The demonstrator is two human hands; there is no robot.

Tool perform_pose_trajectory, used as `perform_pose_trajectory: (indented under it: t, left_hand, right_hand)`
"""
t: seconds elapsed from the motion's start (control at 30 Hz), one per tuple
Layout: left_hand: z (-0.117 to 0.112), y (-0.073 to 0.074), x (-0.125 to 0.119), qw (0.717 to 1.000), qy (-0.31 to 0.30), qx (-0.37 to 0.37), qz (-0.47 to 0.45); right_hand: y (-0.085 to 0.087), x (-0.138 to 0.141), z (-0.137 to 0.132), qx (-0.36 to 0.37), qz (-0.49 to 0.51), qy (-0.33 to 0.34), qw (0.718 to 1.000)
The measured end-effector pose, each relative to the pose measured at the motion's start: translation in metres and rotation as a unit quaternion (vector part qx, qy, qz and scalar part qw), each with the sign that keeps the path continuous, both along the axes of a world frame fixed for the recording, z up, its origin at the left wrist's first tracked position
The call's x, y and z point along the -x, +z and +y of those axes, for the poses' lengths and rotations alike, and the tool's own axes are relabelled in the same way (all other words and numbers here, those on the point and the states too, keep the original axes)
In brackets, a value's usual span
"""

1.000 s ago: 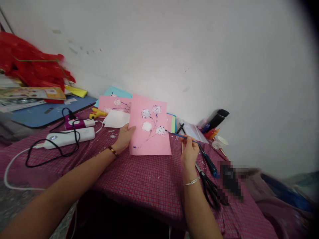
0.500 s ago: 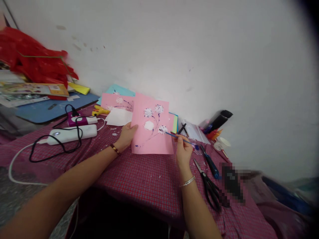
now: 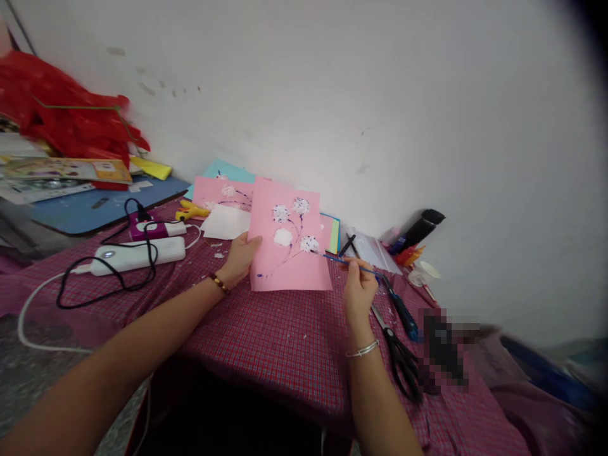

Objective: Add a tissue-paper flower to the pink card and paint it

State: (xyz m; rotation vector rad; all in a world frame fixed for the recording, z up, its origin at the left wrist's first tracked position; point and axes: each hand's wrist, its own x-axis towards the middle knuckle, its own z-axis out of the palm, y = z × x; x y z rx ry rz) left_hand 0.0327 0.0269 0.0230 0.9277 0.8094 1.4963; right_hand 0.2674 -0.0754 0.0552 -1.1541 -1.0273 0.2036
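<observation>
My left hand [image 3: 241, 258] grips the left edge of a pink sheet of paper [image 3: 297, 276], thumb on the front, holding it tilted up above the table. White dotted flower heads with dark purple specks and thin purple stems are painted on the sheet; one round head at the left is plain white. Between the fingertips of my right hand [image 3: 360, 285] is a thin blue paintbrush [image 3: 338, 259]. Its tip lies at the lower edge of the right-hand flower; whether it touches the paper I cannot tell.
Black-handled scissors [image 3: 401, 364] and a blue-and-black cutter [image 3: 403, 315] lie at the right. On the left are a white power strip [image 3: 142, 254] with cables and yellow scissors [image 3: 191, 210]. Another painted pink sheet [image 3: 209, 189] and a folded white paper [image 3: 225, 221] lie behind, by the wall.
My right hand and the paintbrush have moved right and slightly down, the tip shifting from within the lower right flower to its bottom edge. The pink sheet has shifted only slightly.
</observation>
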Motion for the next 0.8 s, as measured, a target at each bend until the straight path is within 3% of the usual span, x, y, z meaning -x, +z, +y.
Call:
perform_pose_trajectory:
  t: [0.13,0.33,0.57,0.8]
  left_hand:
    - [0.003,0.000,0.001,1.000,-0.010,0.020,-0.002]
    - [0.006,0.000,0.004,0.999,-0.013,0.030,-0.010]
    - [0.008,-0.004,0.003,0.999,-0.027,0.024,0.005]
    - [0.001,-0.003,0.001,0.998,-0.039,-0.015,0.049]
  right_hand:
    - [-0.001,-0.009,0.004,0.016,0.014,0.020,1.000]
    - [0.003,-0.028,0.001,-0.002,0.059,-0.005,0.998]
    - [-0.006,-0.022,0.009,0.027,0.074,0.048,0.996]
    - [0.001,-0.030,0.005,-0.020,0.105,0.002,0.994]
